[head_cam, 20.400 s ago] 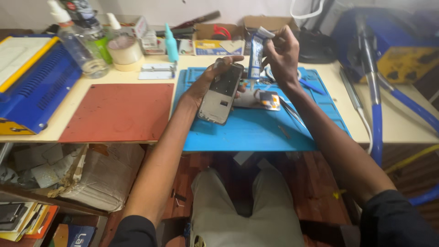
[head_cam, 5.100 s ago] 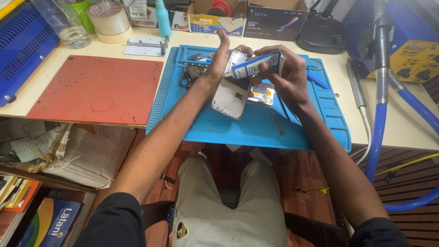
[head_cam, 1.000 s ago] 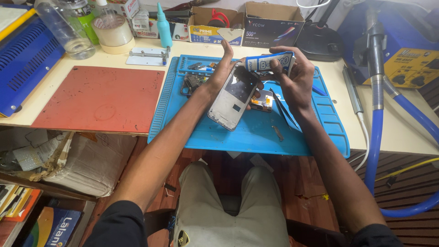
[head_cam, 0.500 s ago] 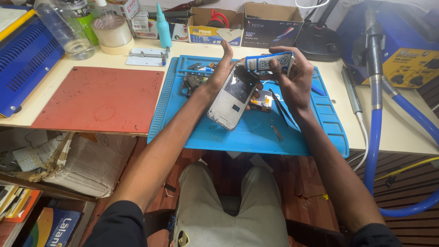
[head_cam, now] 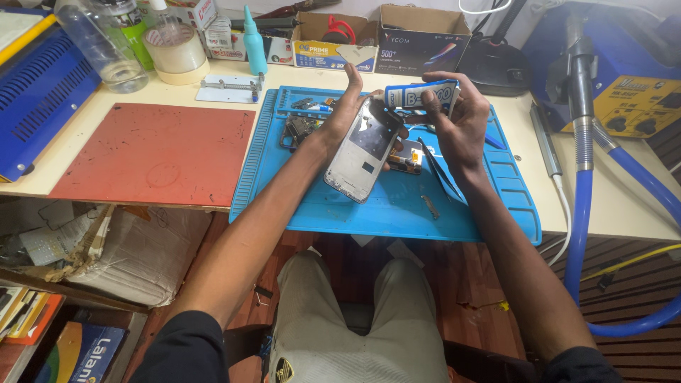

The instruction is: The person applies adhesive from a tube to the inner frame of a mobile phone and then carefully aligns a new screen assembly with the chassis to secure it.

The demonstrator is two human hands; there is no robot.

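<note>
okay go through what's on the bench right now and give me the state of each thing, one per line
left hand: holding the phone frame, fingers up
phone frame: opened, tilted, lifted off the mat
right hand: gripping the glue tube
glue tube: held sideways, nozzle end at the frame's top edge
blue mat: flat on the bench, small parts lying on it
red mat: flat, nothing on it
clear bottle: upright
tape roll: lying flat

Left hand (head_cam: 345, 113) palm hidden behind tilted phone frame (head_cam: 363, 150); small parts at 9 o'clock of it too small to tell; blue hose (head_cam: 624, 326) cut off at 3 o'clock edge.
</note>
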